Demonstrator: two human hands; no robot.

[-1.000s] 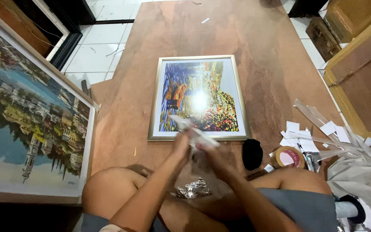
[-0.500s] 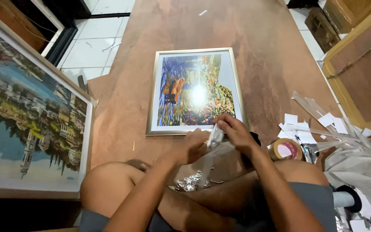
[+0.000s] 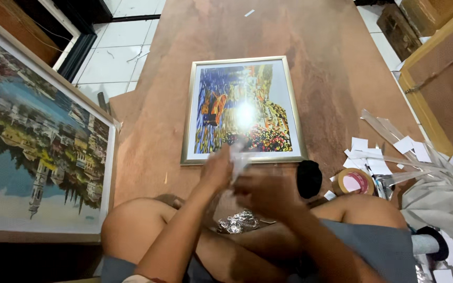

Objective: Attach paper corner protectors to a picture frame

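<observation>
Here, both hands meet just below the small framed painting (image 3: 245,110) on the brown floor board (image 3: 310,42): left hand (image 3: 217,170) and right hand (image 3: 266,191) pinch a blurred clear wrapper (image 3: 238,157) (crumpled foil (image 3: 237,222) lies beneath, tape roll (image 3: 353,182) nearby).

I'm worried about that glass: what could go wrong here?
The hands work a pale, blurred scrap right at the edge of the framed picture, so a slip could scratch it. Loose paper slips and clear strips lie beside the right knee and may scatter. The tape roll could get knocked.
</observation>
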